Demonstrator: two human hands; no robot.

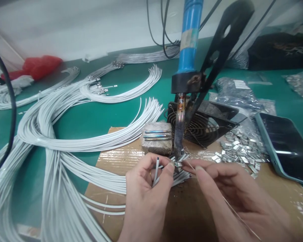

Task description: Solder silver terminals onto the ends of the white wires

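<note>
Under the blue-handled soldering iron [188,50], held upright with its tip down, both my hands meet. My left hand [151,188] pinches a white cable [156,169], whose dark cut end points up, and a small metal piece [178,164] sits at its fingertips, close to the iron's tip. Between thumb and fingers my right hand [224,188] holds a thin wire [232,208] that runs back across the palm, its front end near the metal piece. More white cable ends lie just behind the fingers.
Bundles of white cables [75,143] cover the left side. A stained block [157,143] and a black fan [204,124] stand behind the hands on cardboard [111,158]. Loose metal pieces [238,148] and a phone [285,144] lie right.
</note>
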